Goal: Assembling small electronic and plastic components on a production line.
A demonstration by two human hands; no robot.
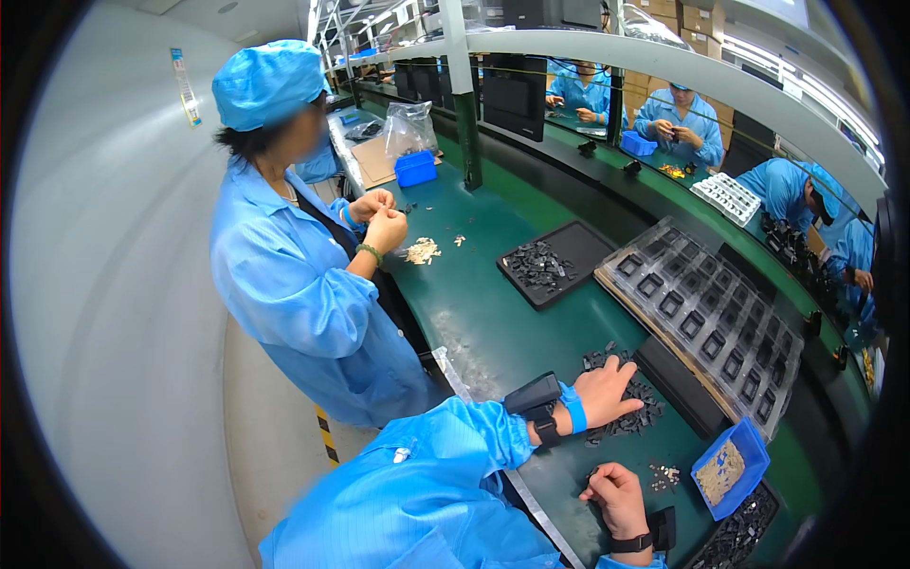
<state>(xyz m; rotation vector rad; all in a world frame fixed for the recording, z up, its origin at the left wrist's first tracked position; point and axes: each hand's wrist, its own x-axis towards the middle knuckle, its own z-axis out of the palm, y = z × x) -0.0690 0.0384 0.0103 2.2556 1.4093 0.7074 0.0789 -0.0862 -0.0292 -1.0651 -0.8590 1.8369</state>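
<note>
My left hand (607, 394) reaches over a loose pile of small black plastic parts (630, 417), its fingers apart and the fingertips at the pile. Closer to the table's front edge, my right hand (618, 501) is closed in a pinch. A bit of a small black plastic part (592, 471) shows at its fingertips; the rest is hidden by the fingers. Beside that hand lie small pale pieces (664, 477). To its right stands a blue bin (755, 449) with many pale pieces in it.
A black tray (592, 245) with black parts lies farther along the green table (474, 303). Clear blister trays (706, 322) holding black frames rest at right. Another black tray (773, 498) is below the blue bin. A co-worker (294, 237) stands at left, hands together near pale pieces.
</note>
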